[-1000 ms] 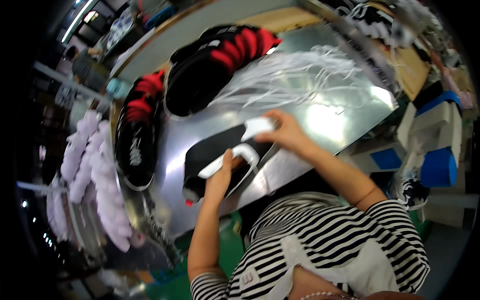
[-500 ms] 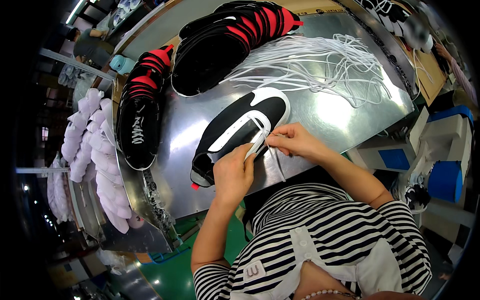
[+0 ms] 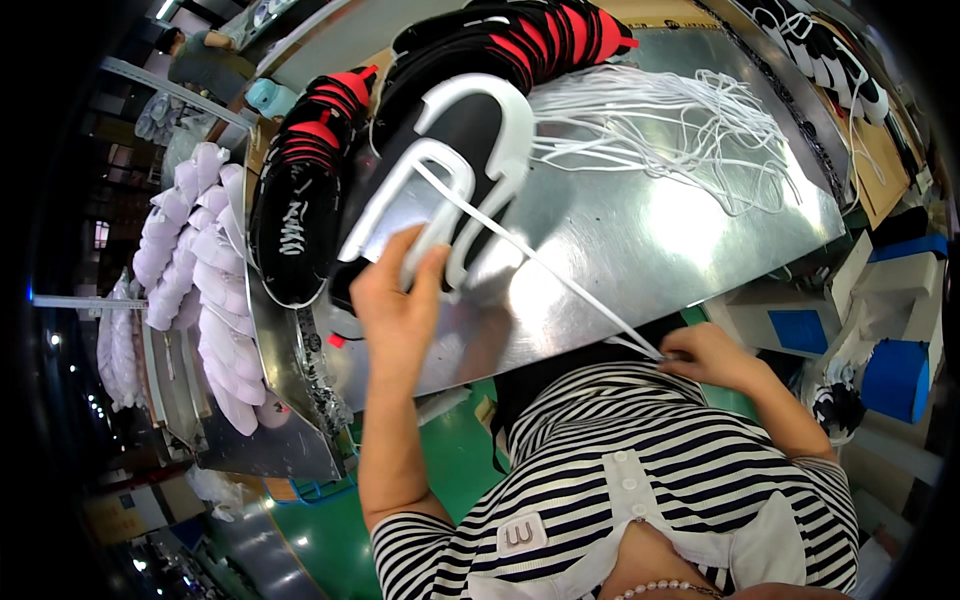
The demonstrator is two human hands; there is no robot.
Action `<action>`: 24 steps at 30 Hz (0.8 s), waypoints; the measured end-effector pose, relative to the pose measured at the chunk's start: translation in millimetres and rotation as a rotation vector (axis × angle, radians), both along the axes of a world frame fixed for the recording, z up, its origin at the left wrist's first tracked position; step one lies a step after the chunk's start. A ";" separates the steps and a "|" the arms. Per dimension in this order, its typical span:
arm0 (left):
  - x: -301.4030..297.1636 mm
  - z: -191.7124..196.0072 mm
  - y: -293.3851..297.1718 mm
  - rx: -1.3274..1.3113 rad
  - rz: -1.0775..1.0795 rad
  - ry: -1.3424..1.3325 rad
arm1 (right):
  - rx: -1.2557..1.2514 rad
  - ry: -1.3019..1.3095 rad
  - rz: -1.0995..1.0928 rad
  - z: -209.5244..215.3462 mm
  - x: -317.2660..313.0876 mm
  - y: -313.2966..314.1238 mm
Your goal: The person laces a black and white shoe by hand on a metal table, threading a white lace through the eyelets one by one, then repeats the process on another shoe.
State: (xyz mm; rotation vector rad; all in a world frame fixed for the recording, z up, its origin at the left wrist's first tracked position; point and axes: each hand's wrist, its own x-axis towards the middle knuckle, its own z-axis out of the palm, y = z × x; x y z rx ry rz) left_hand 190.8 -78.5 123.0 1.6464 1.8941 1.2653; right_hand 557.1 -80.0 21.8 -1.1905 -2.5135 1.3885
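My left hand [image 3: 398, 305] grips the side of a black-and-white shoe upper [image 3: 472, 140], thumb and fingers closed on its white lacing edge. The upper is tilted up off the metal table, its white toe pointing away from me. A white shoelace [image 3: 560, 278] runs taut from the toe end of the lacing opening down to the right. Its far end is pinched in my right hand [image 3: 708, 355], held low beyond the table's near edge.
Stacked black uppers with red tabs stand at the back [image 3: 520, 55] and at the left [image 3: 300, 190] of the metal table [image 3: 650, 235]. Loose white laces [image 3: 660, 125] lie at the back right. White shoe-shaped pieces [image 3: 220, 300] hang in rows left of the table. A person [image 3: 205, 62] is farther off.
My right hand has pulled away to the lower right, drawing the lace out long and taut. The upper, in my left hand, has been lifted and moved left.
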 end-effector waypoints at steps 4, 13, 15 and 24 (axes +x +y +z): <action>16.4 -9.4 3.9 -0.108 -0.137 0.108 | -0.194 -0.014 -0.151 18.8 22.8 -9.4; 52.4 -45.3 0.8 -0.434 -0.336 0.338 | -0.240 0.599 -0.359 37.8 -84.0 68.0; 56.0 -34.5 0.0 -0.357 -0.345 0.434 | -0.256 0.621 -0.358 41.4 -100.1 85.7; 82.0 -31.8 37.7 -0.473 -0.365 0.511 | -0.196 0.794 -0.384 19.5 -128.3 124.7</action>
